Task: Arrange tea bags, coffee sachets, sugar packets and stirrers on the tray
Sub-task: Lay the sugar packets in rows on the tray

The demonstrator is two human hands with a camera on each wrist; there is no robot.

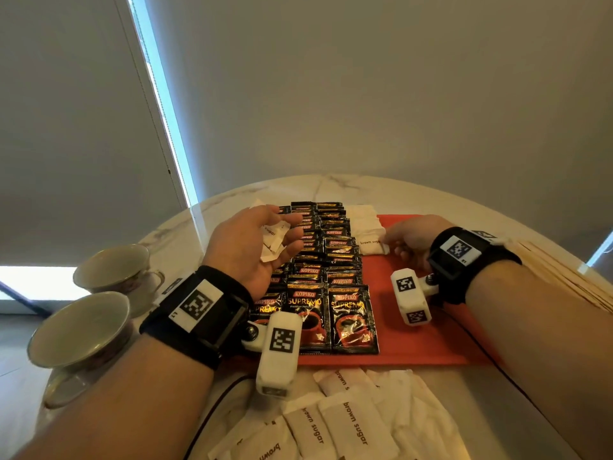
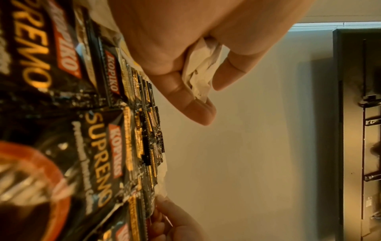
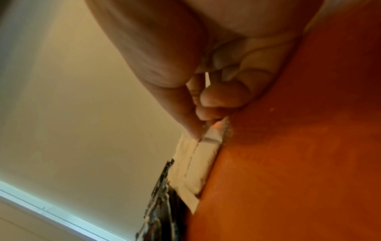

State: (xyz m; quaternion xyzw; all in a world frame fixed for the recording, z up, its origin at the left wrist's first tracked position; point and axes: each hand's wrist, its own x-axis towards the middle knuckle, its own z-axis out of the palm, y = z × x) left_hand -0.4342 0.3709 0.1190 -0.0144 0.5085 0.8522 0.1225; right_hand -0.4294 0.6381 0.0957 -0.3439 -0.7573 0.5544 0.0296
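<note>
A red tray (image 1: 414, 340) lies on the marble table, with rows of black Kopiko coffee sachets (image 1: 331, 260) overlapping across its left part. To their right runs a column of white brown sugar packets, the nearest sugar packet (image 1: 371, 242) lying on the tray. My right hand (image 1: 394, 240) pinches that packet's right end; in the right wrist view the thumb and curled fingers (image 3: 203, 125) close on the packet (image 3: 195, 163) against the tray (image 3: 288, 163). My left hand (image 1: 285, 234) hovers palm up over the sachets (image 2: 98, 146), holding a few crumpled sugar packets (image 1: 273, 242) (image 2: 198, 70).
A loose pile of brown sugar packets (image 1: 358, 423) lies at the table's near edge. Two teacups (image 1: 112, 270) (image 1: 79, 330) stand at the left. Wooden stirrers (image 1: 564, 280) lie fanned at the right. A black cable (image 1: 212, 410) trails under my left wrist.
</note>
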